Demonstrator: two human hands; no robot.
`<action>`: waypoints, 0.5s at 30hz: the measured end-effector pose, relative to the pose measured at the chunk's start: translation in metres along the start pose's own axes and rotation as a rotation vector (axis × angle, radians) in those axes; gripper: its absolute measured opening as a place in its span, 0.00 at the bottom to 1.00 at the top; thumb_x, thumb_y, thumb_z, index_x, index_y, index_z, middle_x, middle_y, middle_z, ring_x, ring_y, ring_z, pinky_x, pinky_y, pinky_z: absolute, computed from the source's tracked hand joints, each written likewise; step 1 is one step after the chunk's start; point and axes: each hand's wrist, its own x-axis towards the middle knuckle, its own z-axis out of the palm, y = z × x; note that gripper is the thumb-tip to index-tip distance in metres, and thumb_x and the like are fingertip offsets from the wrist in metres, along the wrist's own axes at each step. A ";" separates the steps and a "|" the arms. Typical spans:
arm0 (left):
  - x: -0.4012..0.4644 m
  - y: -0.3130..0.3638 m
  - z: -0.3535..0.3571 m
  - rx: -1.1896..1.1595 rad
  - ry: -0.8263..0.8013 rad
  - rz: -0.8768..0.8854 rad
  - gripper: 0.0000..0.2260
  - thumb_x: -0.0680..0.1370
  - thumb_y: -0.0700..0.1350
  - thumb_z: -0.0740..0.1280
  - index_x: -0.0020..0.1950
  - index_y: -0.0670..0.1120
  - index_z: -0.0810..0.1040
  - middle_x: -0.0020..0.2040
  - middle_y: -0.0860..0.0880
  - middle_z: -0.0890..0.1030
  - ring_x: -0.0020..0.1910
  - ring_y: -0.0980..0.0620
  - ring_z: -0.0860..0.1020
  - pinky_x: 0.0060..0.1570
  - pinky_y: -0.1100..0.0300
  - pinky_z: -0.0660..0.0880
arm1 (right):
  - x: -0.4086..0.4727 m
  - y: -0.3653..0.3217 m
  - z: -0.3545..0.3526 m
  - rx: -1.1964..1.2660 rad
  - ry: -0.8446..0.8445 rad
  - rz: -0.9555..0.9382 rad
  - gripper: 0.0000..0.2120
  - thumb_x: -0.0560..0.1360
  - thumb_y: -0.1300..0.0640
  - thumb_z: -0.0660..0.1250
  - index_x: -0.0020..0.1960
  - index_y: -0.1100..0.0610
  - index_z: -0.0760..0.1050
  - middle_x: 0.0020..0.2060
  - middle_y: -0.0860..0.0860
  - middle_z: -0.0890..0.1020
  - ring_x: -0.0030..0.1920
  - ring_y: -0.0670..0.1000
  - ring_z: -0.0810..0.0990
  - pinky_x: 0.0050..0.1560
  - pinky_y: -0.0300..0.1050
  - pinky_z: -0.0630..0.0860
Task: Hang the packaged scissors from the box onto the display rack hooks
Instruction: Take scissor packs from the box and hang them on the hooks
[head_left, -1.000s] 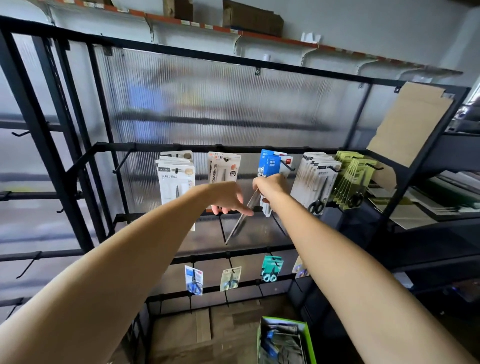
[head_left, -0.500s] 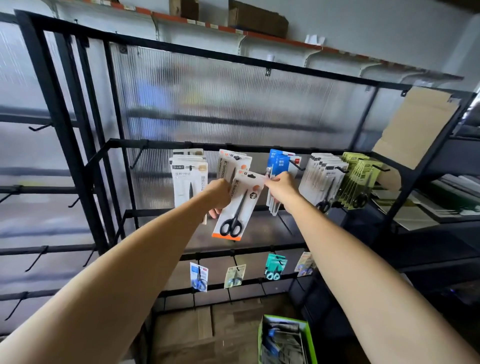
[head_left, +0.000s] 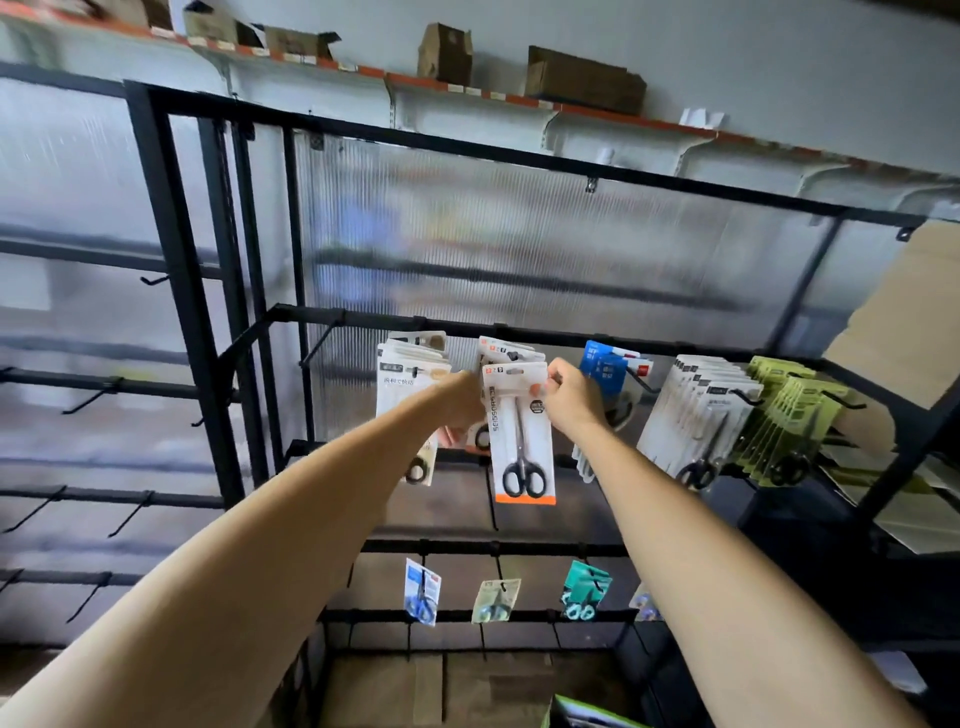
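Scissors pack (head_left: 521, 431), white card w/ orange bottom strip and black-handled pair, hung upright between my two hands, up at the rack's (head_left: 171, 291) middle rail. My right hand (head_left: 574, 397) pinched the card's top right corner, thumb and fingers curled on it. My left hand (head_left: 460, 402) was at the card's left edge, fingers curled; couldn't tell if they gripped it. Just behind the pack hung more of the same cards. Left of my left hand: white packs (head_left: 410, 374). Right of my right hand: blue packs (head_left: 605, 364), then white, then green packs (head_left: 789, 410). Far below, green box (head_left: 587, 716) corner.
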 end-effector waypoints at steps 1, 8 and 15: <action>0.003 0.000 -0.001 0.005 -0.013 -0.004 0.07 0.79 0.40 0.64 0.41 0.44 0.75 0.46 0.44 0.83 0.45 0.48 0.84 0.25 0.63 0.77 | 0.004 0.000 0.003 -0.004 0.016 0.014 0.09 0.80 0.60 0.59 0.41 0.55 0.67 0.36 0.52 0.75 0.33 0.49 0.71 0.30 0.41 0.63; 0.020 0.003 -0.002 0.072 -0.234 -0.058 0.14 0.83 0.42 0.57 0.66 0.37 0.72 0.61 0.40 0.80 0.55 0.44 0.82 0.54 0.50 0.80 | 0.027 -0.007 0.022 -0.019 0.102 0.104 0.07 0.78 0.59 0.60 0.41 0.56 0.68 0.36 0.52 0.77 0.36 0.54 0.76 0.31 0.42 0.67; 0.029 -0.001 0.017 0.132 -0.205 -0.011 0.15 0.82 0.43 0.61 0.63 0.35 0.75 0.54 0.38 0.82 0.45 0.42 0.83 0.50 0.47 0.81 | 0.028 0.004 0.029 -0.139 0.011 0.235 0.19 0.79 0.46 0.63 0.61 0.61 0.73 0.58 0.59 0.79 0.57 0.61 0.79 0.44 0.47 0.69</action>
